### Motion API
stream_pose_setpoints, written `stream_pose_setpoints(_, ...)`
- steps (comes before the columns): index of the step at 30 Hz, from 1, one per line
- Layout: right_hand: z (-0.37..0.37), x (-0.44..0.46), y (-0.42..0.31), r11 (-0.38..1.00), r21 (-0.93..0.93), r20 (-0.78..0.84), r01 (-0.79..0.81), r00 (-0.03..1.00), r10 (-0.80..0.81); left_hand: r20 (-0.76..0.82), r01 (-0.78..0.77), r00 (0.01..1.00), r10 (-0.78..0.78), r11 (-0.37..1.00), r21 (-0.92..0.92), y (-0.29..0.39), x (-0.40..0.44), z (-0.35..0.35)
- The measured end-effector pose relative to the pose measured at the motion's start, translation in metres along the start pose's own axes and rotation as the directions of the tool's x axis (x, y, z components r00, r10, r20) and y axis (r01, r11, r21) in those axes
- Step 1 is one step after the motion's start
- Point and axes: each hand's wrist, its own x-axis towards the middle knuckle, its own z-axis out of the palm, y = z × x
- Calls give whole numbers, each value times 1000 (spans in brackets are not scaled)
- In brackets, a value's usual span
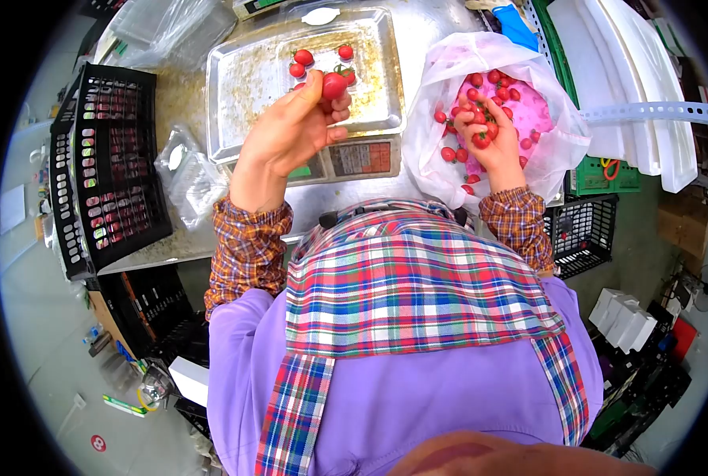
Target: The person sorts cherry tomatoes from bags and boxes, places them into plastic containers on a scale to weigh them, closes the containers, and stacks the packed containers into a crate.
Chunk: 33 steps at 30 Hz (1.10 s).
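My left hand [298, 119] is over the metal tray [225, 103], its fingers closed on a red tomato [333, 86]. Beyond it, several small tomatoes [303, 57] lie on the tray, which rests on a scale [362, 159]. To the right, my right hand [489, 136] is inside the mouth of a white plastic bag [429, 87], its fingers curled around several small tomatoes [481, 140]. More loose tomatoes [448, 154] lie around that hand in the bag, over a pink lining.
A black crate [124, 159] with packed red tomatoes stands at the left table edge. Clear plastic packaging [191, 170] lies beside it, with more [163, 32] at the back left. White foam boxes [624, 87] and a green crate [606, 176] are on the right.
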Motion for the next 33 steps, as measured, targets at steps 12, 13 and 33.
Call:
stream_pose_setpoints(12,135,104,114,22,-928,372,372,928,-16,-113,-97,988,103,993,63,-13,-40,11)
stream_pose_setpoints(13,140,116,121,-178,-903,392,391,919,32,-184,-110,973,143,978,178,-13,-42,14)
stream_pose_setpoints(33,126,98,117,-358,-876,303,325,946,116,-166,-282,627,761,421,862,-41,-56,18)
